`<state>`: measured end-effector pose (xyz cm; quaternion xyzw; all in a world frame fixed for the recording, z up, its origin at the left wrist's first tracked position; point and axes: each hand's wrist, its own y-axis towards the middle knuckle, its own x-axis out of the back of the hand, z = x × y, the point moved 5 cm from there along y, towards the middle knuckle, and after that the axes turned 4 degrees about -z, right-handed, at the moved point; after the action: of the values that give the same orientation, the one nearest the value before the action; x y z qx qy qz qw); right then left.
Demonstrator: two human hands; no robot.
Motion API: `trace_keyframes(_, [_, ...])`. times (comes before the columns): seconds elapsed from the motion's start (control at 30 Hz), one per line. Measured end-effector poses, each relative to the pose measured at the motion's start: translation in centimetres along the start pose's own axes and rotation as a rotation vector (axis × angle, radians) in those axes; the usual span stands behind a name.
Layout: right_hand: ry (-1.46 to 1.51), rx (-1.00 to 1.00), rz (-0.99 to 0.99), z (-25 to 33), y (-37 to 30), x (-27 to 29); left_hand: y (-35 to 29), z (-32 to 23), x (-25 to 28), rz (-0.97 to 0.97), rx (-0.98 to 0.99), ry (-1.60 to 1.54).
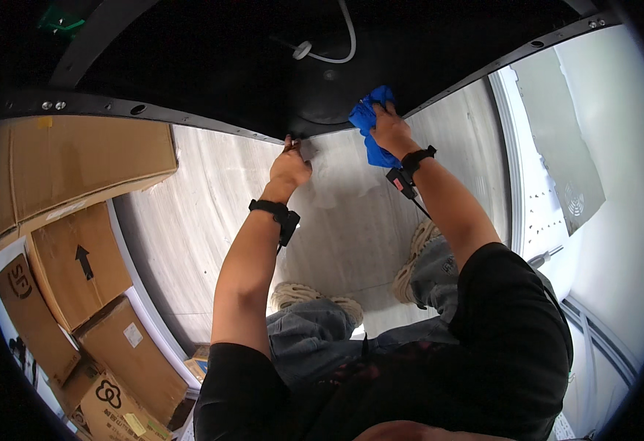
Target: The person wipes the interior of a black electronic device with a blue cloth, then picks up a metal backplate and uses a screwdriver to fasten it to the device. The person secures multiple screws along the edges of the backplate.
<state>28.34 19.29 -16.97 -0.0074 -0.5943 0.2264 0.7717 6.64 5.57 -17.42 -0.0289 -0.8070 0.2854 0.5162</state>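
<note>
A large black metal cabinet (248, 134) spans the far side, its front rim bending across the view. My left hand (290, 170) is at this rim near the middle, fingers closed around the edge. In my right hand (393, 132) is a crumpled blue cloth (362, 114), pressed against the cabinet's inner surface close to the rim. Part of the cloth hangs below my palm. Inside the cabinet, a white cable (353, 37) curves down to a small round white piece (302, 50). Both wrists wear black straps with small boxes.
Cardboard boxes (79, 261) are stacked on the left, some on a white-edged shelf. At the right stand a white panel (619, 110) and a grey sheet (560, 140). A screwdriver-like tool (546, 256) lies by my right elbow. My shoes (414, 261) are on pale wood-look flooring (211, 206).
</note>
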Motion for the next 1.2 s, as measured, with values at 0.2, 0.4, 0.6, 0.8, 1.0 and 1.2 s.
trace_keyframes(0.2, [-0.048, 0.02, 0.205, 3.3, -0.5, -0.2, 1.6, 1.2, -1.8, 0.03, -0.063, 0.068])
trace_keyframes(0.4, [0.232, 0.084, 0.324, 7.4, -0.3, -3.2, 1.6, 1.9, -2.4, 0.078, -0.046, 0.024])
trace_keyframes(0.6, [0.542, 0.136, 0.412, 11.6, 1.7, -5.6, 1.2, 0.8, -1.2, 0.19, 0.055, 0.093])
trace_keyframes(0.8, [0.384, 0.179, 0.42, 11.6, 1.1, -1.9, 1.2, 1.0, -1.1, 0.182, 0.049, 0.138])
trace_keyframes(1.0, [-0.21, 0.194, 0.427, 7.1, 0.2, 0.8, 1.5, 1.5, -1.7, 0.216, 0.045, 0.17])
trace_keyframes(1.2, [-0.289, 0.019, 0.403, 4.2, 2.3, 0.3, 1.3, 1.4, -1.5, 0.196, 0.055, 0.149])
